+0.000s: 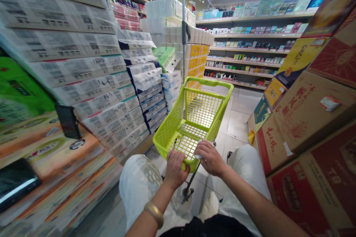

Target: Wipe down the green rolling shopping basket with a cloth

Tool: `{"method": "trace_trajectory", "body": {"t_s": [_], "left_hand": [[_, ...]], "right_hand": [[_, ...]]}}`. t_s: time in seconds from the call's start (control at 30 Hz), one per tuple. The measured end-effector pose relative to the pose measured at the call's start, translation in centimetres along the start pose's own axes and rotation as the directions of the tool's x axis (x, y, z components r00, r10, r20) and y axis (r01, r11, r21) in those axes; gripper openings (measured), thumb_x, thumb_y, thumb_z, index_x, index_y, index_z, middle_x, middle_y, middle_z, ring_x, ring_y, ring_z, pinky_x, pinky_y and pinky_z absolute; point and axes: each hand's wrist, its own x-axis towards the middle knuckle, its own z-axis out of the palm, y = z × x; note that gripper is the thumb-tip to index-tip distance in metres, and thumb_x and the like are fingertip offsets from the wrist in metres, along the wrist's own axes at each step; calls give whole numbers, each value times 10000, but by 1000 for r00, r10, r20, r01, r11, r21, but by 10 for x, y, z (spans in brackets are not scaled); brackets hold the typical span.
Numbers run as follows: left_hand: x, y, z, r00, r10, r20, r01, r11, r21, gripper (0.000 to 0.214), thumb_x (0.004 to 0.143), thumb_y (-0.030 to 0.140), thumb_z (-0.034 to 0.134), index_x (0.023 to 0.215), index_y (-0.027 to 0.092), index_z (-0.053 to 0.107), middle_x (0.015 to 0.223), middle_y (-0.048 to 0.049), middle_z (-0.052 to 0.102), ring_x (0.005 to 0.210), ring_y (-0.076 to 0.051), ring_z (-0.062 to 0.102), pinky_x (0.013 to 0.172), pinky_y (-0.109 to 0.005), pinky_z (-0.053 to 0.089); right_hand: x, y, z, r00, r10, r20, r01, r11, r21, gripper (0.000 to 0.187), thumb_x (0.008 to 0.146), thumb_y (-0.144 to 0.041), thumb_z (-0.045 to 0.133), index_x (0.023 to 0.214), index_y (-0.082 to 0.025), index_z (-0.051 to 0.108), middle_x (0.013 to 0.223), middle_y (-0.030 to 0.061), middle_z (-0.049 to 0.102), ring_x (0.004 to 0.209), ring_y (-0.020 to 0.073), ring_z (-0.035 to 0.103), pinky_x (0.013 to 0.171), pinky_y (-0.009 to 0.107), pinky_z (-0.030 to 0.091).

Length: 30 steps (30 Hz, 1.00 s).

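A lime-green shopping cart basket [172, 133] with lattice walls stands in front of me between my knees; nothing lies in it. My left hand [175, 170], below a gold bangle, is closed with its fingers curled over the basket's near rim. Just right of it, my right hand [210, 158] presses a white wad [198, 152], tissue or cloth, against the near right corner of the rim. Part of the wad is hidden under the fingers. Below the basket, the cart's dark leg ends in a caster wheel [187, 192].
Tall stacks of wrapped tissue packs [97, 66] rise on the left. Two dark phone-like devices, one upright [68, 121] and one lying flat [18, 183], rest on orange packs. Cardboard cartons [308, 111] line the right. Behind the cart are a glass door handle [186, 32] and stocked shelves [250, 50].
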Motion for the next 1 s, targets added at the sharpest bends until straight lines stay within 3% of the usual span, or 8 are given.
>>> {"method": "trace_trajectory", "body": {"t_s": [0.07,0.2,0.33,0.47,0.6,0.77,0.9,1.0], "left_hand": [[1,0,-1,1000,-5,6,5,1000,-11,121,698,186,548,793,220,481,751,-27,525,824,-226,490,915,-431,401],[2,1,-1,1000,-16,5,16,1000,-17,133,687,182,545,788,223,468,748,-23,515,817,-224,484,915,-435,398],[2,1,-1,1000,-19,3,19,1000,-13,127,684,186,540,780,228,470,741,-23,514,806,-226,488,906,-438,399],[2,-1,-3,1000,8,-17,-8,1000,-6,58,743,226,523,758,227,467,724,-27,512,789,-224,494,880,-431,408],[3,-2,-7,1000,-8,-3,8,1000,-13,75,718,215,529,775,226,481,738,-27,525,800,-224,501,889,-435,406],[3,-1,-7,1000,-26,-10,26,1000,-10,127,680,186,544,780,225,477,757,-32,532,831,-234,503,896,-435,408],[2,-1,-5,1000,-16,-20,16,1000,-2,120,684,185,542,770,224,469,738,-28,522,809,-229,495,883,-426,409],[2,-2,-5,1000,-2,-27,2,1000,1,83,716,204,531,763,223,465,724,-25,510,783,-220,484,880,-422,410]], "right_hand": [[8,20,-13,1000,-6,26,6,1000,-7,301,751,-72,441,961,-222,596,976,58,634,1029,219,538,1055,466,376],[19,41,-19,985,156,-71,-156,988,-4,265,785,-68,416,922,-212,591,945,67,630,994,220,545,1053,485,374],[7,9,6,962,213,-173,-212,977,25,231,791,-83,418,893,-212,579,927,57,615,1043,223,522,1097,513,298],[-5,-20,19,995,83,-61,-81,996,38,278,772,-103,438,980,-220,580,981,52,619,1105,222,507,1118,503,273],[6,7,-2,999,-33,36,34,999,-3,291,755,-99,446,971,-221,598,975,60,632,1050,220,529,1074,476,357],[21,41,-15,979,166,-115,-170,985,-27,266,780,-69,418,920,-207,596,947,75,632,1011,226,535,1051,492,377],[9,9,10,949,223,-222,-231,973,-8,257,777,-68,428,925,-208,586,958,66,630,1105,235,507,1104,514,297],[-3,-17,23,975,153,-159,-154,988,4,270,773,-84,442,967,-208,583,993,59,629,1143,229,498,1126,509,263]]}}
